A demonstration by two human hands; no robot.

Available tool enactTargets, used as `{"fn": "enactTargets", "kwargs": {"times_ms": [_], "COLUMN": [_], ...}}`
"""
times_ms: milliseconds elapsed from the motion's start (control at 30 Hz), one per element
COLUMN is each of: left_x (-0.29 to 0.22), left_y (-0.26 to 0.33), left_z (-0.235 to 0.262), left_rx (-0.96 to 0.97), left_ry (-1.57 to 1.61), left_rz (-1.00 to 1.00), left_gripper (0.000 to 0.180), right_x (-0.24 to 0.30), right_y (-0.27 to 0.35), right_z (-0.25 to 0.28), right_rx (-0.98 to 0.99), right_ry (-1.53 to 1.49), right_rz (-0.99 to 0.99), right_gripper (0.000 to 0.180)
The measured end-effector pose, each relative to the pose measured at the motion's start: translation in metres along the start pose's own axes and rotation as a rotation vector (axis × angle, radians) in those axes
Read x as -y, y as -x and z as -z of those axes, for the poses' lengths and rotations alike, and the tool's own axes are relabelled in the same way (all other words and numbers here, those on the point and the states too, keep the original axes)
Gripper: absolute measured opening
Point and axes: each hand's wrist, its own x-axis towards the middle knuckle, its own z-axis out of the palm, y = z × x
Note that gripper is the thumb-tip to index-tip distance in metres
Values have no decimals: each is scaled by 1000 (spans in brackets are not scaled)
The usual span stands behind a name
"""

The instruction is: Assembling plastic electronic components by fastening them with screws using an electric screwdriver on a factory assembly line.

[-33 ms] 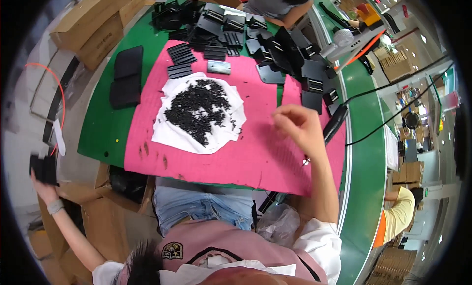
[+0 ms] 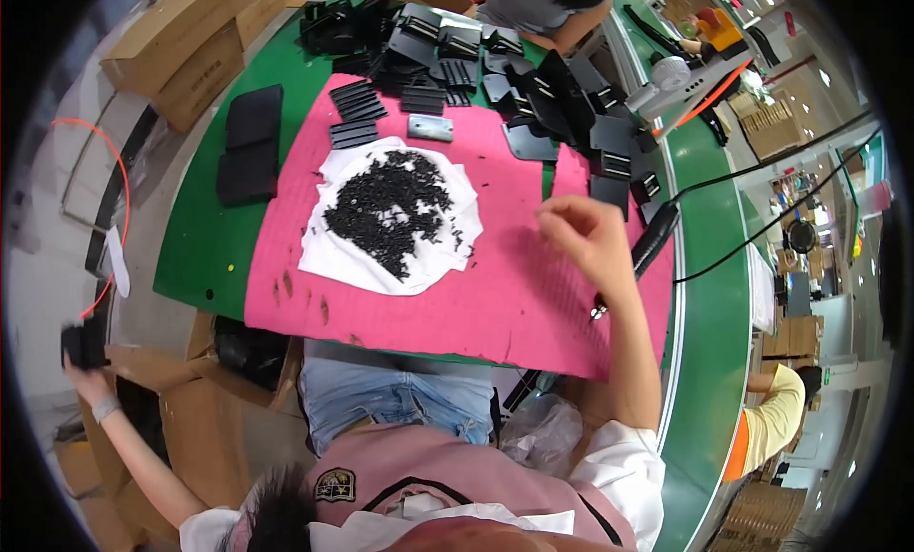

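Note:
My right hand (image 2: 583,236) hovers over the pink mat (image 2: 476,309), just right of a pile of small black screws (image 2: 386,209) on a white cloth (image 2: 328,257). Its fingers are curled downward, and what they hold is hidden. A black electric screwdriver (image 2: 655,240) lies right beside it, with its cable running off to the right. My left hand (image 2: 84,357) is stretched far out to the left, below table level, and grips a black part over cardboard boxes (image 2: 205,409).
Black metal brackets (image 2: 562,95) are heaped at the mat's far edge, with a small silvery plate (image 2: 430,127) near them. Black flat pads (image 2: 249,143) lie on the green table (image 2: 205,247). One person (image 2: 547,2) works across the table and another (image 2: 776,419) at the right.

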Motion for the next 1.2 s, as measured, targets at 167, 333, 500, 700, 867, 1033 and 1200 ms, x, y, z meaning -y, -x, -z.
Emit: {"fn": "enactTargets", "kwargs": {"times_ms": [167, 333, 500, 700, 867, 1033, 1200], "left_x": [-29, 15, 23, 27, 25, 46, 62], "left_y": [-3, 30, -10, 18, 225, 309, 307], "left_z": [254, 234, 129, -138, -376, -461, -468], "left_rx": [-628, -827, -475, 200, 1075, 1322, 1157], "left_ry": [46, -43, -24, -36, -106, 55, 43], "left_rz": [-67, 64, -87, -270, 53, 358, 277], "left_gripper": [65, 61, 41, 34, 50, 38, 30], "right_x": [-39, -48, -86, -85, -4, 46, 39], "right_y": [-57, -112, -153, -147, -82, -34, -50], "right_z": [13, -1, -9, 14, -22, -75, -66], "right_rx": [-159, -421, -412, -574, -608, -466, -35], "right_ry": [233, 807, 957, 780, 677, 963, 501], "right_rz": [203, 489, 320, 98, 672, 1003, 1024], "right_gripper": [20, 43, 50, 27, 26, 42, 43]}}
